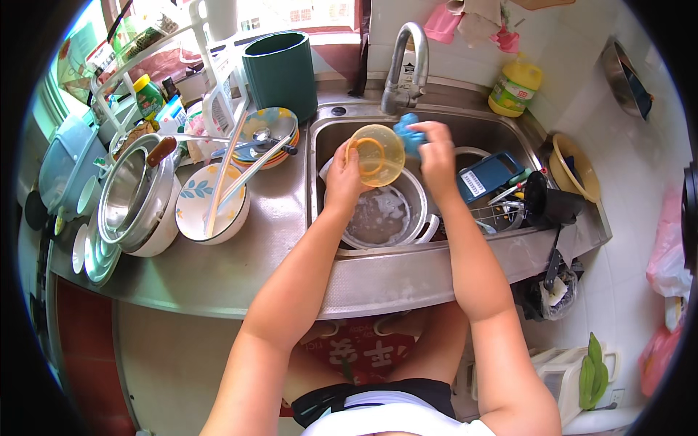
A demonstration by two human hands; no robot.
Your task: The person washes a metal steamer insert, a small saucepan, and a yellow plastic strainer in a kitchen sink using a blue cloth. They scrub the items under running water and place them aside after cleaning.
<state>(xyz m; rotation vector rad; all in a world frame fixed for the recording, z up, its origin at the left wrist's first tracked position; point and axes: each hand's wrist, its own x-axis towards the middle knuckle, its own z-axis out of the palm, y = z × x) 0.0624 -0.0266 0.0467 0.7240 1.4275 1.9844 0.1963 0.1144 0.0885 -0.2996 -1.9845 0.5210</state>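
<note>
My left hand [347, 171] grips a translucent yellow plastic bowl [388, 150] by its left side, tilted above the sink. Just to the right, my right hand [436, 150] pinches a blue scrubbing cloth or sponge [410, 133] close to the bowl's rim. Below both hands, a white-rimmed pot [420, 201] stands in the stainless steel sink [320, 147]. Soapy water [381, 215] with patches of foam lies in it. The curved metal faucet [420, 54] rises behind my hands, and no stream of water can be made out from it.
Left on the counter are a patterned bowl [191, 215] with chopsticks across it, stacked plates [278, 122] and nested metal basins [117, 207]. A dark green bin [281, 76] stands behind. To the right are a blue cutting board [499, 171], a wire basket [499, 215] and a yellow detergent bottle [512, 90].
</note>
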